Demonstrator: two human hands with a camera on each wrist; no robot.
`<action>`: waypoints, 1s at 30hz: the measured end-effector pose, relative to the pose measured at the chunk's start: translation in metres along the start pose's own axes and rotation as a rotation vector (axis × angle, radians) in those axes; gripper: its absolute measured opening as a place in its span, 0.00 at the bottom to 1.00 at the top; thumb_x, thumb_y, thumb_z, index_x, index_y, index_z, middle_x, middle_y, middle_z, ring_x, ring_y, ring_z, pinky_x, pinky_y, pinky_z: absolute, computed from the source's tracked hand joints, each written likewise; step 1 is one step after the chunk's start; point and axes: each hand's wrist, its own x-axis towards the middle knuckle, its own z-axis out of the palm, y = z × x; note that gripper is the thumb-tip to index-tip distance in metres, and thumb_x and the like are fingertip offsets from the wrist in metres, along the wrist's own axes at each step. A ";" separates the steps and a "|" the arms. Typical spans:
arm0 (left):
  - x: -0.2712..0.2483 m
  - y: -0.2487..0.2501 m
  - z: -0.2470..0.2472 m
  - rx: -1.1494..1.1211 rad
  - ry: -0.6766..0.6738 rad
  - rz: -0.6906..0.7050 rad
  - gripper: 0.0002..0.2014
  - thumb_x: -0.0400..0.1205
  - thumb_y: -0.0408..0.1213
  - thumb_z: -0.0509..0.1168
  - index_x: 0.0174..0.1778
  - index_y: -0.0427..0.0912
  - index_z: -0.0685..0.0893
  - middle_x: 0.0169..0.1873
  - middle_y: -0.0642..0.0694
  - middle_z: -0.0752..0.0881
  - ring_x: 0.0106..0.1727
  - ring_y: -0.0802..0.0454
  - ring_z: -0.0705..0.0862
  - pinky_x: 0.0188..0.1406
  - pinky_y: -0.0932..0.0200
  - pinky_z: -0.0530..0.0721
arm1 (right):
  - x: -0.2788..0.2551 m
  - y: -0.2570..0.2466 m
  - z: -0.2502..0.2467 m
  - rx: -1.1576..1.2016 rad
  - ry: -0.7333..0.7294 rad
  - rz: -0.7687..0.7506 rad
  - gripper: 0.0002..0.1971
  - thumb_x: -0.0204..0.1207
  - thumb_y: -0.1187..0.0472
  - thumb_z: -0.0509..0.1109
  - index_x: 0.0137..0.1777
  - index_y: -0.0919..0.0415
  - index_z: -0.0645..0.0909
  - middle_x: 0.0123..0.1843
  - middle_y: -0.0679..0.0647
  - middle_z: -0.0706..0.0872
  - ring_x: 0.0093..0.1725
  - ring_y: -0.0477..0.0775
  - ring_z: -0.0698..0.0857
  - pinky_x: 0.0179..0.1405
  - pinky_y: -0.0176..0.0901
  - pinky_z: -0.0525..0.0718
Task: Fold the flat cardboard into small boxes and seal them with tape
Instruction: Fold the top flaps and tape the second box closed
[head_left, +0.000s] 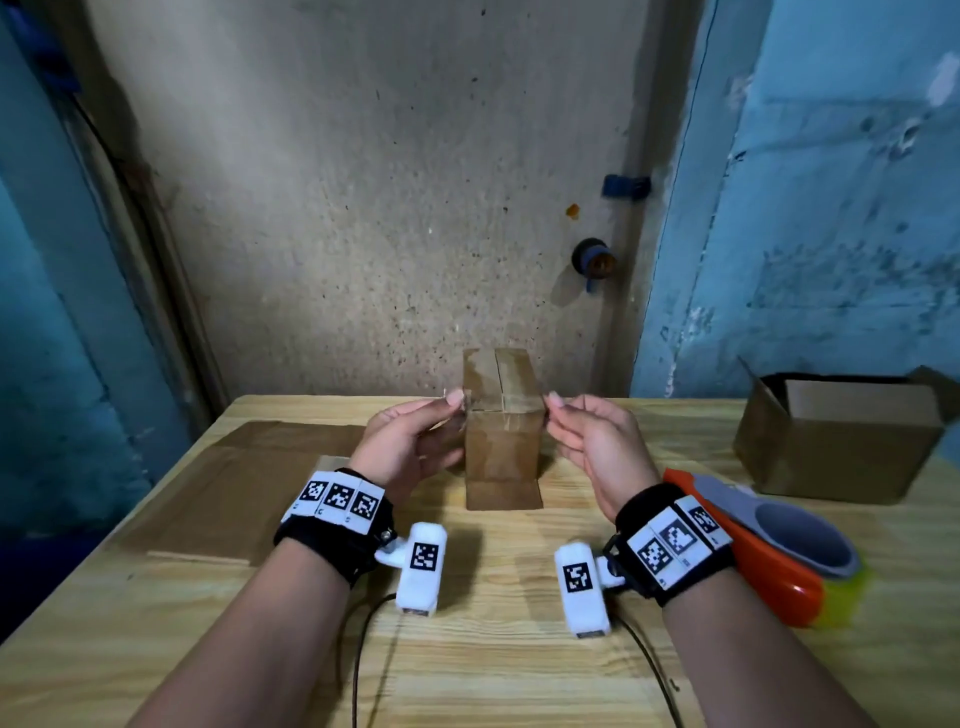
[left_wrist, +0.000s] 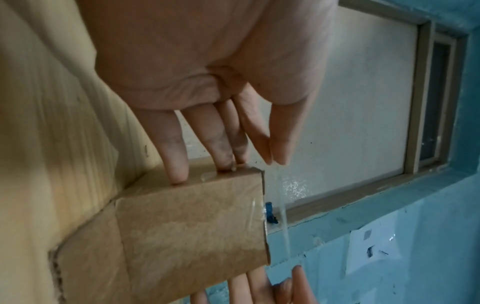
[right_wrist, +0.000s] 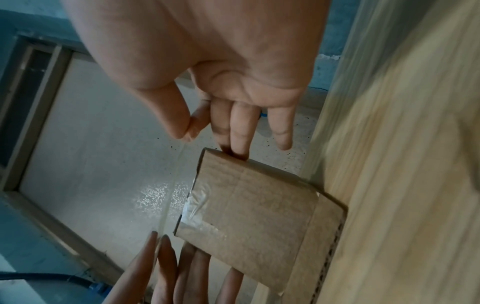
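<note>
A small brown cardboard box (head_left: 503, 447) stands upright mid-table, with one bottom flap lying flat toward me. Old clear tape shines on its top edge. A clear tape strip (head_left: 503, 404) is stretched across the box's top front edge. My left hand (head_left: 453, 402) pinches the strip's left end between thumb and forefinger. My right hand (head_left: 551, 404) pinches the right end. In the left wrist view the tape strip (left_wrist: 284, 216) runs past the box (left_wrist: 192, 226), and the other fingers (left_wrist: 176, 164) touch the box's side. In the right wrist view two fingers (right_wrist: 240, 139) touch the box (right_wrist: 254, 205).
Flat cardboard sheets (head_left: 244, 478) lie on the wooden table (head_left: 493, 649) at the left. An orange and grey tape dispenser (head_left: 769, 545) lies by my right wrist. An open carton (head_left: 841, 441) stands at the back right. A wall rises right behind the table.
</note>
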 end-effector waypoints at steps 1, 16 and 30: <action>-0.002 0.000 0.001 -0.014 -0.002 0.002 0.20 0.78 0.43 0.76 0.65 0.40 0.90 0.48 0.51 0.91 0.47 0.59 0.90 0.59 0.50 0.84 | -0.001 0.001 -0.002 0.015 -0.003 -0.003 0.08 0.84 0.58 0.75 0.52 0.64 0.88 0.53 0.51 0.96 0.56 0.46 0.94 0.62 0.43 0.86; -0.019 -0.003 0.002 -0.023 0.007 0.074 0.18 0.79 0.43 0.75 0.62 0.40 0.91 0.50 0.49 0.91 0.52 0.54 0.89 0.57 0.50 0.86 | -0.010 0.002 -0.010 0.081 -0.016 -0.036 0.25 0.59 0.45 0.86 0.52 0.60 0.91 0.57 0.58 0.95 0.63 0.57 0.93 0.70 0.66 0.86; -0.020 -0.004 0.002 -0.069 0.048 0.094 0.16 0.78 0.40 0.75 0.59 0.37 0.90 0.63 0.43 0.90 0.62 0.47 0.87 0.69 0.39 0.81 | -0.016 0.004 -0.004 0.145 -0.047 -0.055 0.21 0.66 0.53 0.82 0.54 0.65 0.89 0.58 0.55 0.95 0.66 0.57 0.90 0.71 0.67 0.85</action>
